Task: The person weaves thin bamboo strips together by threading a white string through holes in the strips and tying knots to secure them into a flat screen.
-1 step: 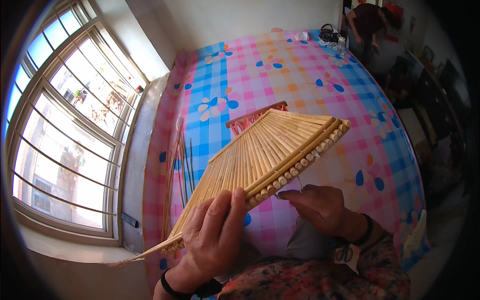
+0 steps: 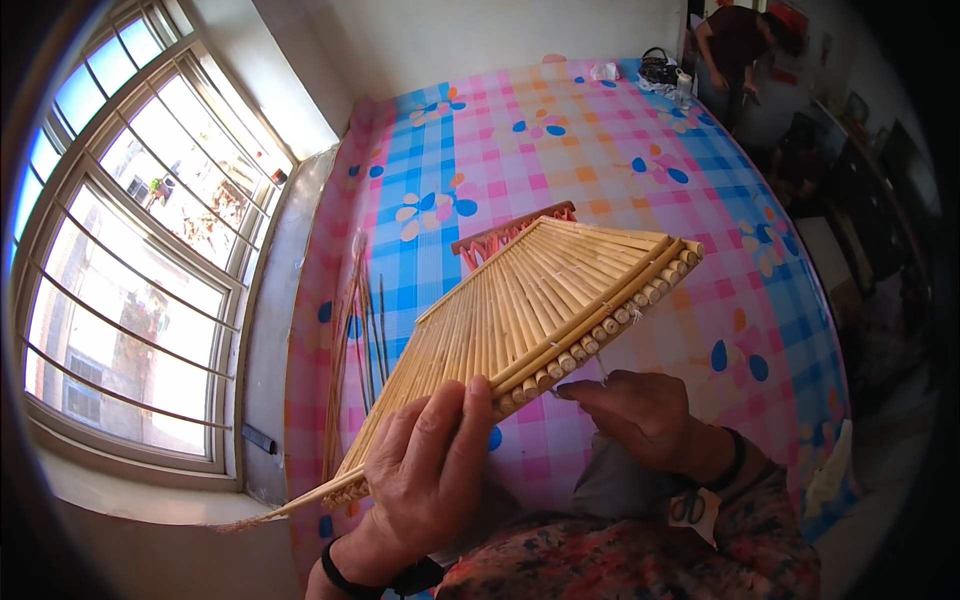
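While clasping cane panel (image 2: 520, 300) by near edge with left hand (image 2: 425, 465), right hand (image 2: 645, 412) just below it, finger hold unclear, open patterned sheet (image 2: 775, 310) to panel's right

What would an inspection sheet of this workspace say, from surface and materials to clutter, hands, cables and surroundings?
Surface: checked, flower-patterned cover in pink, blue and orange.
Job's things: panel of pale stalks, tilted; short cut ends along its near edge.
Clutter: thin loose sticks left of the panel; black bag, clear bottle and crumpled white paper at the far end.
Grippers: bare hands; left hand grips the near edge, right hand is just below the cut ends, its hold unclear.
Cables: nothing seen.
Surroundings: barred window on the left; another person at upper right.
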Available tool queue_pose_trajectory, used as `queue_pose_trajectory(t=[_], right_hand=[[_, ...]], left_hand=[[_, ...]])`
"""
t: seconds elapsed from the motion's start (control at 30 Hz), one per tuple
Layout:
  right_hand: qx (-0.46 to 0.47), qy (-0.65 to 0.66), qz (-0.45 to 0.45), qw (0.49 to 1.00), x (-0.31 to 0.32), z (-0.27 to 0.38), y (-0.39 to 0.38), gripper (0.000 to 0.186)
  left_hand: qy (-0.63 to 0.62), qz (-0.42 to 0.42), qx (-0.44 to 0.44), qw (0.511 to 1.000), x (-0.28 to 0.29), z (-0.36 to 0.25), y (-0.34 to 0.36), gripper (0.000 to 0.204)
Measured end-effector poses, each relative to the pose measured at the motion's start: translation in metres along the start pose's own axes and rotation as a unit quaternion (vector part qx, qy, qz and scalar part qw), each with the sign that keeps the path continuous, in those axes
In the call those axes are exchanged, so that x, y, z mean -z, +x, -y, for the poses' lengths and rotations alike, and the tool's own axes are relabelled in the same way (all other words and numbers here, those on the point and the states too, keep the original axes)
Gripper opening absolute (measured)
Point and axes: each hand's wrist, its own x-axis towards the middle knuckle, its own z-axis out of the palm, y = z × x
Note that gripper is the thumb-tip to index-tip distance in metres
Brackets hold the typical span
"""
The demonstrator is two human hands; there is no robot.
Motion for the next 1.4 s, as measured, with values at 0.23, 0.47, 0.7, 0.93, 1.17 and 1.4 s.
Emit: queue_pose_trajectory(t=[0.23,0.47,0.7,0.93,1.17,1.4], right_hand=[[-0.007,-0.036,0.037,0.999,0.002,0.007,0.003,0.040],[-0.034,-0.023,0.020,0.999,-0.009,0.004,-0.004,0.046],[0.024,0.039,-0.032,0.998,-0.018,-0.007,-0.007,0.048],[-0.010,0.070,0.018,0.997,-0.012,0.000,-0.002,0.044],[-0.019,0.081,0.023,0.996,-0.008,0.003,-0.003,0.040],[0.052,-0.009,-0.025,0.998,-0.003,-0.004,0.010,0.026]], left_hand=[[0.003,0.016,-0.013,1.000,0.001,-0.001,-0.003,0.037],[0.011,0.014,-0.025,1.000,0.001,-0.002,-0.005,0.036],[0.011,0.014,-0.028,0.999,0.001,-0.002,-0.007,0.035],[0.001,0.021,-0.042,0.999,0.001,-0.003,-0.007,0.032],[0.025,0.021,-0.039,0.999,-0.002,-0.008,-0.011,0.032],[0.005,0.015,-0.004,1.000,-0.011,-0.013,-0.013,0.033]])
